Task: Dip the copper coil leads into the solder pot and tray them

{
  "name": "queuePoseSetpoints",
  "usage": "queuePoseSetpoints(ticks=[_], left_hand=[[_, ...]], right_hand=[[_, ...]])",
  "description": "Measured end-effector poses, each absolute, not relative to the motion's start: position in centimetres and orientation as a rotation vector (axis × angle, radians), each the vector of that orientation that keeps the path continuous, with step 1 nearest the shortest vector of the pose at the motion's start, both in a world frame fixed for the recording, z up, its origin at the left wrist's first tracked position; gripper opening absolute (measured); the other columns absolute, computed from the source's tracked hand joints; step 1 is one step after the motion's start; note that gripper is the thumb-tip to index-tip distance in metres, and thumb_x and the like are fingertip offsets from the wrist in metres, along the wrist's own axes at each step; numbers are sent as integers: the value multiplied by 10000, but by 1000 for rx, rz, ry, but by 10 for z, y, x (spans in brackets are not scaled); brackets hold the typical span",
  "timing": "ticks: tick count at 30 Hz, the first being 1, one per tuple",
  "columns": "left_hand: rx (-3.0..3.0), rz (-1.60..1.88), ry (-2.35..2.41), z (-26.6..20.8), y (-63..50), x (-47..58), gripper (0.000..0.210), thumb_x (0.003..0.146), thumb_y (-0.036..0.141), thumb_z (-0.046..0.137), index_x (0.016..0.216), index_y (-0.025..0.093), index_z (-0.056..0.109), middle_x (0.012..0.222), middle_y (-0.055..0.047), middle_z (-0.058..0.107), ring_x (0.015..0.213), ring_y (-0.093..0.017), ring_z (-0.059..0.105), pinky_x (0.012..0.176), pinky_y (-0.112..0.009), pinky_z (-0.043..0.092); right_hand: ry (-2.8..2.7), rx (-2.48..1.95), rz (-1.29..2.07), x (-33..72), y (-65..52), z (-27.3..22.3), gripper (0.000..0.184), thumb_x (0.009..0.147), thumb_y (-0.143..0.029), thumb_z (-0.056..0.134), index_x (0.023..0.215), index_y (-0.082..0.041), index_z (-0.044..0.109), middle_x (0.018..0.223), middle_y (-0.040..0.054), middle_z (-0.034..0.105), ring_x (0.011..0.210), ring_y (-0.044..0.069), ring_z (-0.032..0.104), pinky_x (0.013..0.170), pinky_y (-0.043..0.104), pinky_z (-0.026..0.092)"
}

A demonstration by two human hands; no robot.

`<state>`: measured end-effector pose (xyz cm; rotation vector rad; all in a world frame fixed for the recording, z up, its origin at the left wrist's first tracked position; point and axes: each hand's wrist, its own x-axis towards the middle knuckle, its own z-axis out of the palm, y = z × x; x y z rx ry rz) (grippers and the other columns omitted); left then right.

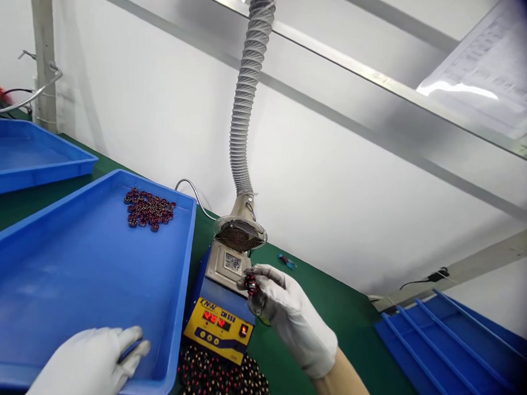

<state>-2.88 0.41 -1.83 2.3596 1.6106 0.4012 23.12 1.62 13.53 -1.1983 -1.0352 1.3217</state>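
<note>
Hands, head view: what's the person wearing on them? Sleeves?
Both hands wear plain white fabric gloves: left hand, right hand. The right glove ends at the wrist, with the forearm bare and no sleeve in view. Its fingertips look greyed with grime.

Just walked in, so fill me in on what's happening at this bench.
A person in white gloves works at a green bench. The right hand pinches a small dark red wound coil beside the blue-and-yellow solder pot, under the grey ribbed extraction hose. The left hand rests in the large blue plastic tray, which holds a cluster of similar coils.
</note>
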Motion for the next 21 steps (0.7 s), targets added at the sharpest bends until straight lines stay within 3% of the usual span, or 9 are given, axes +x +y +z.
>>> queuePoseSetpoints(ticks=[4,7,10,12,16,19,21], left_hand=[[2428,360,1576,5,-1,-24,308,881,303,366,961,283,663,900,-34,732,775,-248,676,694,-360,482],[2403,409,1602,14,-5,-22,307,891,320,358,874,256,658,765,-40,721,718,-251,671,664,-365,471],[2383,434,1623,16,-6,-22,291,881,306,379,789,237,647,713,-43,708,687,-243,667,635,-340,459],[2377,452,1630,17,-6,-22,275,873,292,395,770,229,643,699,-49,704,669,-240,666,613,-325,451],[2384,490,1625,20,-6,-23,264,864,268,400,752,226,635,666,-52,698,641,-256,663,590,-337,450],[2382,510,1604,21,-7,-24,257,860,271,414,737,222,634,659,-49,698,636,-250,665,592,-331,451],[2366,515,1582,21,-7,-26,270,867,284,410,741,220,640,661,-51,699,642,-246,665,603,-329,451]], right_hand=[[-1155,-1208,1271,192,27,95,428,544,-369,763,862,-204,528,780,0,598,667,134,585,693,295,479],[-1407,-1355,1184,148,48,52,402,570,-358,693,895,-224,498,818,3,611,691,165,614,676,322,494],[-1674,-1501,1127,103,73,18,205,557,-181,721,711,-202,587,657,-18,606,675,174,598,682,314,482],[-1842,-1601,1078,80,90,3,126,625,-183,731,642,-176,606,632,-19,603,669,164,595,686,317,487],[-1997,-1701,901,57,124,-4,160,861,-294,560,941,-165,611,986,34,630,871,169,610,767,357,504],[-1943,-1679,690,60,135,10,267,823,-222,598,1083,-166,580,1259,105,521,1139,248,507,959,458,404],[-1884,-1619,592,72,126,29,357,780,-156,605,1133,-129,568,1361,154,432,1232,265,432,1050,429,317]])
